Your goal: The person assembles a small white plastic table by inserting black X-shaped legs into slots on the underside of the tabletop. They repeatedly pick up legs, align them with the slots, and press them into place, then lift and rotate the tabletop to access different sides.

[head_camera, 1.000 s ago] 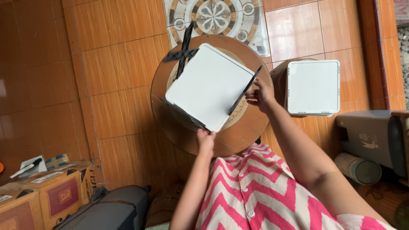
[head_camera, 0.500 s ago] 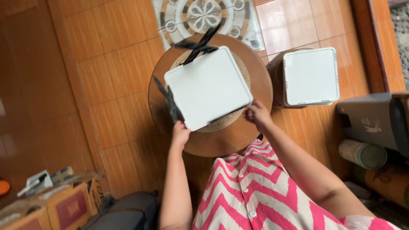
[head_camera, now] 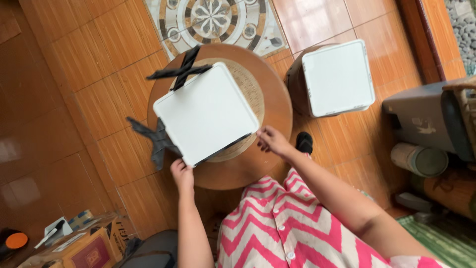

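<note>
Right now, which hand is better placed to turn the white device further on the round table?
Probably the left hand: it grips the white device at its near corner, beside a black antenna. The right hand only touches the edge over the round table.

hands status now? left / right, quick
Left hand: closed on the near corner of the white square device, holding it.
Right hand: fingers curled at the device's right corner, touching it; a firm grip cannot be told.

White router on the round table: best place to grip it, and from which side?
Grip the white router by its two near corners, from the person's side, as the left hand and right hand do. The flat square body gives plain edges there; the black antennas stick out on the far and left sides.
</note>
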